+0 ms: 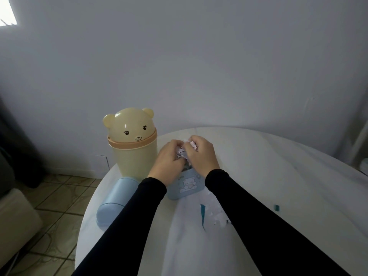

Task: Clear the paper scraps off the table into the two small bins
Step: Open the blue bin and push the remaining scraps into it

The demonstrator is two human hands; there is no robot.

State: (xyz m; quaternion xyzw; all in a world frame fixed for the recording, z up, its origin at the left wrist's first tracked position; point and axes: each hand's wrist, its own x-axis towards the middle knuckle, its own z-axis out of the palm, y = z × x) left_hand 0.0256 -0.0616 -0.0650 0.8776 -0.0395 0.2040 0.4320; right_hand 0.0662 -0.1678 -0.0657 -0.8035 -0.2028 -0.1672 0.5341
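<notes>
- A room in a home, it seems.
- Round table [258, 156] under a white cloth, set near a plain pale wall [199, 56].
- Patterned tile floor [55, 196].
- Bear-shaped bin [132, 142], a household novelty.

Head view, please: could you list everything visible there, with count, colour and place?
bear bin: one, cream-yellow with tan collar, upright at the table's far left edge.
blue bin: one, pale blue with a bear picture, below both hands.
blue lid: one, pale blue, lying on its side near the left edge.
paper scraps: several, white with teal strips, loose on the table by the right sleeve; one teal bit farther right.
held scraps: a white bunch between the hands.
table: one, white, round.
left hand: grips held scraps.
right hand: grips held scraps.
</notes>
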